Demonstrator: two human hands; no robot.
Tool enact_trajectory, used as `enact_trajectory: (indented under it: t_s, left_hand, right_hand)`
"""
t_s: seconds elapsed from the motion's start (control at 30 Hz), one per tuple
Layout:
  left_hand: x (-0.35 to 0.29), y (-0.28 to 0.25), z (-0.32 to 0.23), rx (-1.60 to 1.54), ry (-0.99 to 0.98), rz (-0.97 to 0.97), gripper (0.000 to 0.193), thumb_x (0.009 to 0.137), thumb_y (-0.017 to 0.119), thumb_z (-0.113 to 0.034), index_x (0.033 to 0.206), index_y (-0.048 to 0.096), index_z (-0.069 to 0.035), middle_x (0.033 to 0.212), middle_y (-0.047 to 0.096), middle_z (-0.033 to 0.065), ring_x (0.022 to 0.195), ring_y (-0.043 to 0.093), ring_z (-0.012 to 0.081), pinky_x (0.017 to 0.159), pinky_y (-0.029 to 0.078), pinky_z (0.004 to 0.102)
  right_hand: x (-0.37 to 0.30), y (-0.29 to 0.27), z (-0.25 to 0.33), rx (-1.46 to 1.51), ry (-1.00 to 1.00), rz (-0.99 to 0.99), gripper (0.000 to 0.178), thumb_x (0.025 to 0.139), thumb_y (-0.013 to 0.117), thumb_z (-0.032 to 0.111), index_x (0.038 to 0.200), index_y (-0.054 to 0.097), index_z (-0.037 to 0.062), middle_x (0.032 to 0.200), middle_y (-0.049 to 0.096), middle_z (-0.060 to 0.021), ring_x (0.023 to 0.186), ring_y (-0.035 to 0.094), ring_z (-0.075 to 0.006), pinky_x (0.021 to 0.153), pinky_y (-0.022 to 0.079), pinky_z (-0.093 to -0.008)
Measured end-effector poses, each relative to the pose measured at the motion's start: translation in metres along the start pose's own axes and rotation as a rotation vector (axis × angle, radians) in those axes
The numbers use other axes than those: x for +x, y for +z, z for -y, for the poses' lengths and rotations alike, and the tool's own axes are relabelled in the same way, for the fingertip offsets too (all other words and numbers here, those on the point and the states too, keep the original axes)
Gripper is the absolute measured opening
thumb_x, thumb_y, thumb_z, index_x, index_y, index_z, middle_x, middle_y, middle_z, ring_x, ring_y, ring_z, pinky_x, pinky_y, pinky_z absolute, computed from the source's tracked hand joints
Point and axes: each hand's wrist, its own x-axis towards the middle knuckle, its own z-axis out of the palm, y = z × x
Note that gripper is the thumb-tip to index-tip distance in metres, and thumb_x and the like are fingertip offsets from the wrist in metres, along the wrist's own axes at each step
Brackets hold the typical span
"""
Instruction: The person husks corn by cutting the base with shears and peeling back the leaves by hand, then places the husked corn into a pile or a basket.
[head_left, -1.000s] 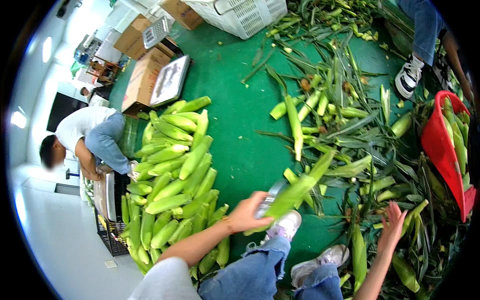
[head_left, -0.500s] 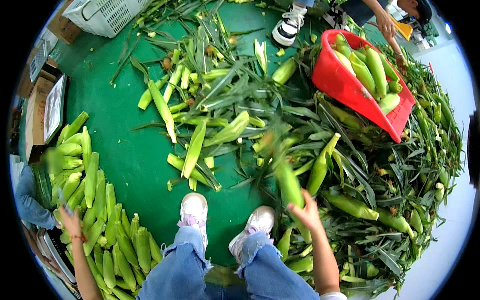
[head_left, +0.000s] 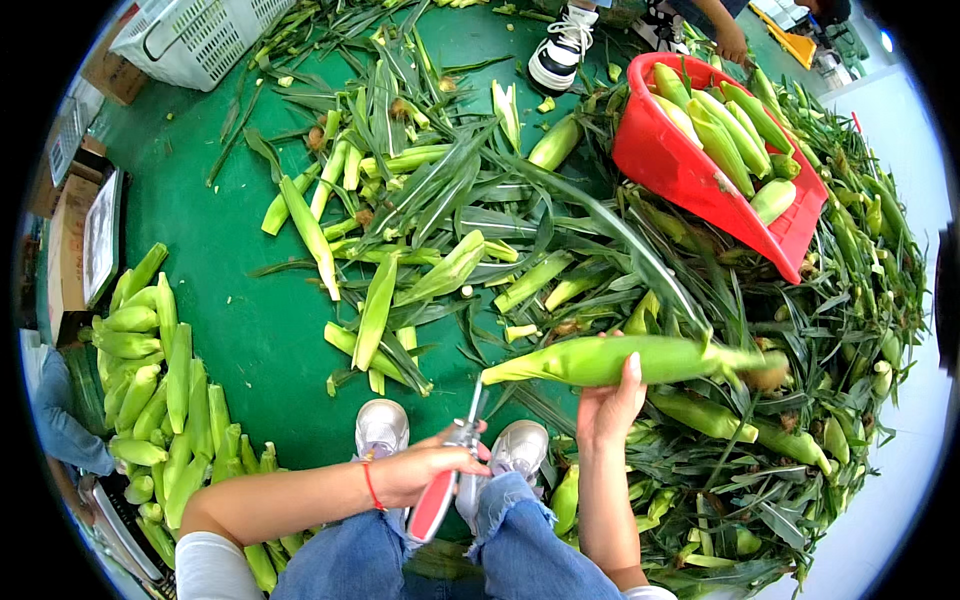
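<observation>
- Right hand (head_left: 610,405): closed around an unhusked corn ear (head_left: 625,360), thumb up over the near side, fingers wrapped beneath.
- Corn ear: held level, crosswise in front of the knees; pointed tip toward the left hand, brown silk end out past the right hand over the pile of husks and ears (head_left: 760,440).
- Left hand (head_left: 425,468): gripping red-handled shears (head_left: 450,475), handle running back under the palm, blades angled up and forward.
- Shear blades: tip just below the pointed end of the corn ear; contact not discernible.
- Left wrist: thin red cord around it.
- Below and between both hands: two pale sneakers (head_left: 382,428) on the green floor (head_left: 260,340), blue jeans at the lower edge.
- Forward of the left hand: loose cut ears, stub ends and long leaves scattered on the floor.
- Far left of the left hand: stacked row of trimmed ears (head_left: 165,385), well apart from the shears.
- Forward and right of the right hand: red bin (head_left: 690,175), tilted, holding several green ears.
- Far forward left: white slatted crate (head_left: 200,40).
- Top edge: another person's black-and-white shoe (head_left: 560,50) near the red bin.
</observation>
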Motion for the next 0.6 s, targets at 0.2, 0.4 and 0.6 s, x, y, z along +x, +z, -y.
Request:
enact_trajectory:
  t_s: [0.2,0.4,0.6]
  left_hand:
    - [0.032,0.018,-0.006,-0.106,0.022,0.027,0.067,0.083,0.051,-0.011,0.142,0.020,-0.011,0.117,0.049,0.0067,0.115,0.052,0.0247,0.091,0.046,0.0476]
    - [0.051,0.007,0.004,-0.103,0.201,0.001,0.056,0.082,0.053,-0.009,0.134,0.030,-0.006,0.101,0.055,0.0091,0.086,0.065,0.0265,0.076,0.053,0.0390]
    - [0.037,0.005,0.003,-0.046,0.274,-0.026,0.045,0.082,0.054,-0.008,0.124,0.038,-0.001,0.083,0.054,0.0063,0.064,0.060,0.0178,0.060,0.050,0.0330]
  right_hand:
    - [-0.022,-0.002,-0.021,0.063,-0.025,0.029,0.053,0.080,0.067,0.017,0.123,0.040,0.0038,0.118,0.052,-0.0129,0.110,0.052,-0.0276,0.098,0.041,-0.0433]
    - [-0.019,-0.007,-0.030,-0.009,0.003,0.054,0.054,0.080,0.067,0.028,0.121,0.042,0.0037,0.117,0.051,-0.0115,0.110,0.052,-0.0263,0.096,0.042,-0.0425]
    - [-0.019,0.000,-0.027,0.171,0.155,-0.065,0.053,0.084,0.064,0.032,0.123,0.040,0.0048,0.115,0.052,-0.0129,0.108,0.053,-0.0290,0.097,0.042,-0.0434]
